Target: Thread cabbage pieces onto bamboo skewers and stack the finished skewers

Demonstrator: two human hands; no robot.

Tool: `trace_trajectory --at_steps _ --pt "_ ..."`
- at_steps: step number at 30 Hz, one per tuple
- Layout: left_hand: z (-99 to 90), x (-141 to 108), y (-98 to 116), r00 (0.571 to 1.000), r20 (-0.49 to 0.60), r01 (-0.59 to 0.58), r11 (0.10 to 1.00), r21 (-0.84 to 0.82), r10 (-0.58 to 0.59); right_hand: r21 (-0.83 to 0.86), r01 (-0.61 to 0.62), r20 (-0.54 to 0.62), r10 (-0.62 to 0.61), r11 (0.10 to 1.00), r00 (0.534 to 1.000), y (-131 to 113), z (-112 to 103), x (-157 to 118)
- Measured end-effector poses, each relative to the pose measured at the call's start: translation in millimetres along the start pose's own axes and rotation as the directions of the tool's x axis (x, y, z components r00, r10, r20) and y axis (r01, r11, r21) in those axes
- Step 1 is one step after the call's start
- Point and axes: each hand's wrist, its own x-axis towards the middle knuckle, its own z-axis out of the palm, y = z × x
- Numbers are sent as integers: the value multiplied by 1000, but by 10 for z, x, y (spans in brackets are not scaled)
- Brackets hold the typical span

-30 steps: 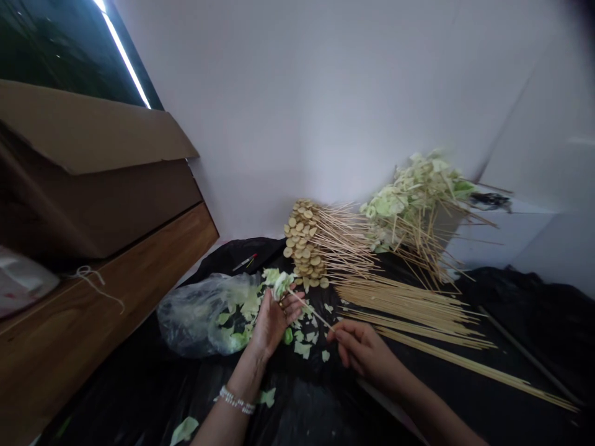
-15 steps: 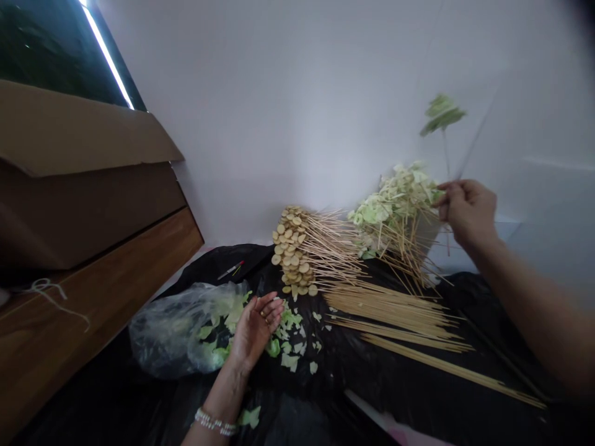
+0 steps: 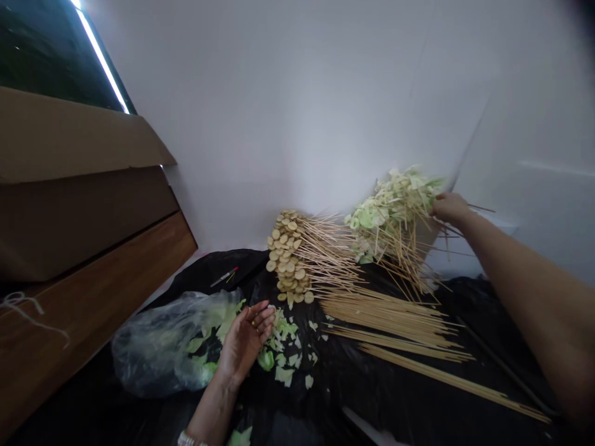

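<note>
My left hand (image 3: 246, 337) is palm up with its fingers loosely curled and nothing in it. It hovers beside the clear plastic bag (image 3: 153, 347) of cabbage leaves and the torn cabbage pieces (image 3: 284, 356) on the black sheet. At the right, my right hand (image 3: 449, 209) is closed at the edge of the heap of cabbage skewers (image 3: 390, 204). It pinches a cabbage skewer, whose stick (image 3: 482, 208) sticks out to the right behind the hand. The fingertips are partly hidden, and the leaf end merges with the heap.
Skewers with round pale slices (image 3: 288, 254) lie stacked in the middle. Bare bamboo sticks (image 3: 390, 316) spread across the black plastic sheet (image 3: 353, 384). A pen (image 3: 224, 277) lies behind the bag. At the left stands a cardboard box (image 3: 79, 204); a white wall (image 3: 297, 111) rises behind.
My right hand has lowered the cabbage skewer from upright above the heap to lying against it. The left hand stays palm up; the view has shifted slightly.
</note>
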Motion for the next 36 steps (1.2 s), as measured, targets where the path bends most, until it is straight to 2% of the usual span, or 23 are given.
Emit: trace_trajectory --at_steps 3,5,7,9,11,13,15,18,20,22,24,26,27,32,36 --pt "-7 10 -12 1000 8 6 1000 -7 -6 -24 -94 162 96 995 982 26 -6 -41" --pt "-12 15 -18 1000 12 8 1000 -6 -8 -41 -116 198 122 992 973 8 -43 -82" --pt "-12 16 -20 1000 17 9 1000 4 -9 -63 -124 181 133 990 974 -30 -107 -159" --pt "-7 12 -20 1000 21 8 1000 9 -8 -89 -132 114 142 987 983 -90 -194 -296" --pt "1 4 -19 1000 25 2 1000 8 -3 -110 -136 -15 135 985 991 -181 -287 -502" --pt "12 -6 -20 1000 23 -6 1000 15 6 -115 -77 -195 53 990 979 -318 -358 -776" --pt "19 -17 -21 999 27 -21 999 34 20 -70 54 -239 -69 996 969 -506 -375 -1107" --pt "21 -32 -22 998 44 -51 996 68 48 140 270 -123 -254 953 959 -853 -262 -1658" --pt "16 -34 -19 996 50 -72 994 87 68 295 338 -7 -352 894 936 -1084 -111 -2004" --pt "8 -27 -14 995 41 -95 990 102 91 393 361 192 -459 846 867 -1269 60 -2289" --pt "-8 -10 -10 992 3 -123 985 120 123 453 357 384 -541 816 748 -1375 214 -2497" --pt "-33 17 -6 985 -52 -158 977 142 167 474 329 510 -560 816 653 -1397 330 -2634" --pt "-49 32 -3 979 -75 -178 972 152 191 468 323 547 -557 823 625 -1384 371 -2681" --pt "-123 88 12 950 -115 -265 944 198 291 368 366 642 -519 855 565 -1261 459 -2818" --pt "-140 91 -5 916 -123 -327 890 318 381 261 448 698 -488 855 524 -1248 531 -2904"
